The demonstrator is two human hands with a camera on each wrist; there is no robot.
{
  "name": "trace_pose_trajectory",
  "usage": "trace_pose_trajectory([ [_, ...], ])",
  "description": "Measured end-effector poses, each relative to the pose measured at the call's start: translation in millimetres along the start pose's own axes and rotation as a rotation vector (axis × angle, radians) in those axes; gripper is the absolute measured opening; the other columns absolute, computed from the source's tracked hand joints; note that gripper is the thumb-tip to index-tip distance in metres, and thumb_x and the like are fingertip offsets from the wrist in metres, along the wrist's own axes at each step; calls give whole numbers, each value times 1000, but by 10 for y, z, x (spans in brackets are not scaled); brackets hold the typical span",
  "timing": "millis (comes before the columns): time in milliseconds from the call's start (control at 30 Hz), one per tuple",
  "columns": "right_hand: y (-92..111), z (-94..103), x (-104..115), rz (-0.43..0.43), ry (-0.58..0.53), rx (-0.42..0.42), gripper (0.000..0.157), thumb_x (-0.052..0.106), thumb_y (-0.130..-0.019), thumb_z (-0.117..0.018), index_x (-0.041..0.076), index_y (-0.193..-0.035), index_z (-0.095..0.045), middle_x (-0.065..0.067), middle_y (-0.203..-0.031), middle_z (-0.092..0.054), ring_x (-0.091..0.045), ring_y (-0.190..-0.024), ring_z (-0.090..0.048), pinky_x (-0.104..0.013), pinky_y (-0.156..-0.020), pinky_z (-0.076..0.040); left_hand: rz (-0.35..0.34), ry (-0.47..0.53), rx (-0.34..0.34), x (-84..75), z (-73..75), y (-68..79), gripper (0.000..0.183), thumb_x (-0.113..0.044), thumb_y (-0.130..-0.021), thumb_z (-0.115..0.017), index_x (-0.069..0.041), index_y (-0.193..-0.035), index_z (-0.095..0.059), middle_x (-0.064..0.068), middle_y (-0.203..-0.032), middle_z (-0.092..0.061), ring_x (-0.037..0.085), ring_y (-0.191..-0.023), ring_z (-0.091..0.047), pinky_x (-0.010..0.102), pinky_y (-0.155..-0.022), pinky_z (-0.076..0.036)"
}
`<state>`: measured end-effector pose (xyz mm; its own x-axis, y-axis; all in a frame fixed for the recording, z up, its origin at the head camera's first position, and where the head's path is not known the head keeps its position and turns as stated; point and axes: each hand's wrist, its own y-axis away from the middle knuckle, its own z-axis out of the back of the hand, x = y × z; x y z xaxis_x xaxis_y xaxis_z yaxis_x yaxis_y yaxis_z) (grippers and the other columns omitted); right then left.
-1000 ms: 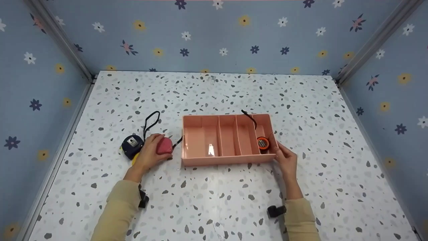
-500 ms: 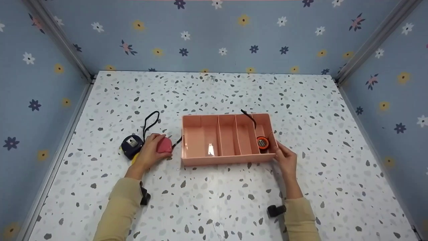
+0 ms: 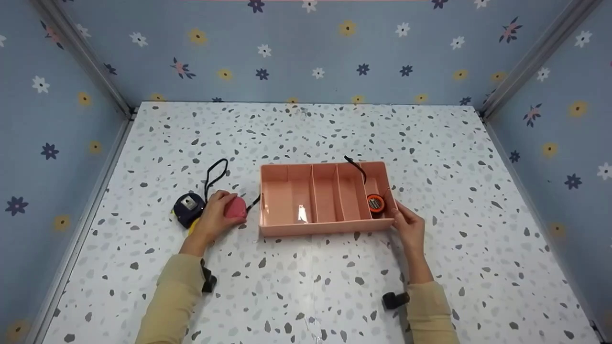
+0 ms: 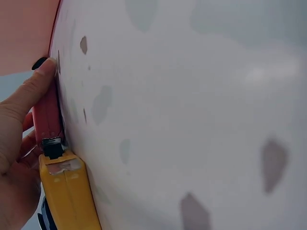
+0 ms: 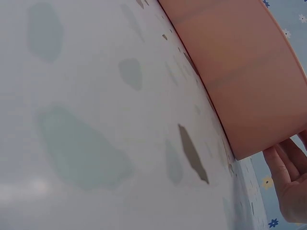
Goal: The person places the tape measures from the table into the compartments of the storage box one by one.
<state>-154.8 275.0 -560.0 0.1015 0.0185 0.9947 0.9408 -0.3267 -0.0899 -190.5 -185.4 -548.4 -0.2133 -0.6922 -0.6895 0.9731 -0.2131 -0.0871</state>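
My left hand [image 3: 213,217] grips a pinkish-red tape measure [image 3: 235,208] low at the table, left of the pink divided box [image 3: 325,228]. Its black wrist strap reaches the box's left wall. In the left wrist view the thumb [image 4: 36,86] lies along the red tape measure [image 4: 47,112]. Beside that hand sits a navy and yellow tape measure [image 3: 189,210] with a looped black strap; its yellow side [image 4: 69,191] shows close under the hand. My right hand [image 3: 410,229] holds the box's right end near the front corner. An orange and black tape measure [image 3: 376,204] rests in the rightmost compartment.
The box has several compartments, the widest at the left. A black strap [image 3: 356,169] hangs over its back rim. Blue flowered panels [image 3: 311,52] enclose the speckled white table [image 3: 306,129] at the back and sides. Black wrist-worn cameras [image 3: 395,301] sit at both cuffs.
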Motion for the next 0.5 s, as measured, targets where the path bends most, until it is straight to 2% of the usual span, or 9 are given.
trace_pose_trajectory([
  [133, -20, 28, -61, 18, -31, 19, 34, 16, -81, -64, 2, -112, -61, -8, -105, -62, -12, -88, -59, -21, -66, -50, 12, -7, -9, -14, 9, 2, 69, -22, -67, -78, 8, -121, -48, 21, -115, -43, 32, -104, -40, 44, -86, -37],
  [267, -12, 19, -25, 12, 0, 23, 39, 25, -79, -67, 3, -111, -62, -6, -105, -63, -11, -88, -59, -22, -68, -50, 45, 4, -16, -30, 25, 5, 69, -22, -68, -77, 8, -122, -47, 21, -116, -41, 32, -104, -40, 44, -86, -37],
  [500, 1, -3, 22, -7, 27, 10, 44, 27, -78, -67, 1, -113, -60, -8, -107, -62, -11, -89, -59, -23, -70, -50, 41, -2, -72, -84, 36, 2, 68, -20, -67, -78, 9, -120, -48, 21, -113, -42, 32, -99, -42, 43, -83, -39],
])
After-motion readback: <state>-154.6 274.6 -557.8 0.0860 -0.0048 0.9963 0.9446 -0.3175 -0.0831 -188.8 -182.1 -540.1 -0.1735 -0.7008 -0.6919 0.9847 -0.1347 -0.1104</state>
